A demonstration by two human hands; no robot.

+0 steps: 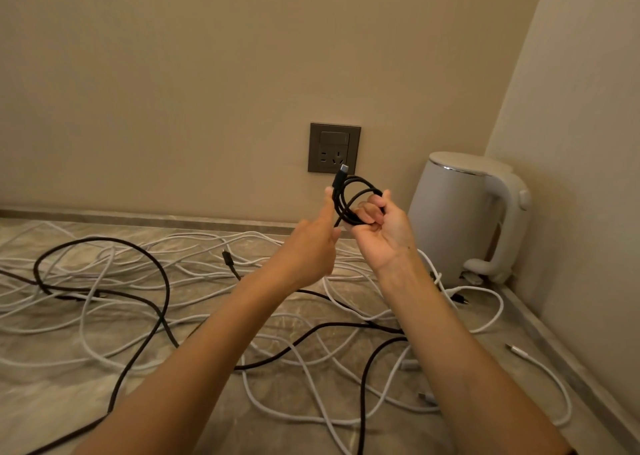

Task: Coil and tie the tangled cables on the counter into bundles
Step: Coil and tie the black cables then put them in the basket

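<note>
Kettle [457,219] one, socket [334,148] one, black coil [337,196] one

A white kettle [460,219] stands in the right corner, handle to the right. A grey socket [334,148] sits on the beige wall [173,91].

Above the counter [45,395], the right hand [381,228] grips a small coil of black cable [349,196], its connector [343,170] pointing up. The left hand [311,245] touches the coil with a straight forefinger. White cables [501,311] and loose black cables [169,292] sprawl tangled across the counter. A white kettle [464,219] stands in the back right corner.
</note>
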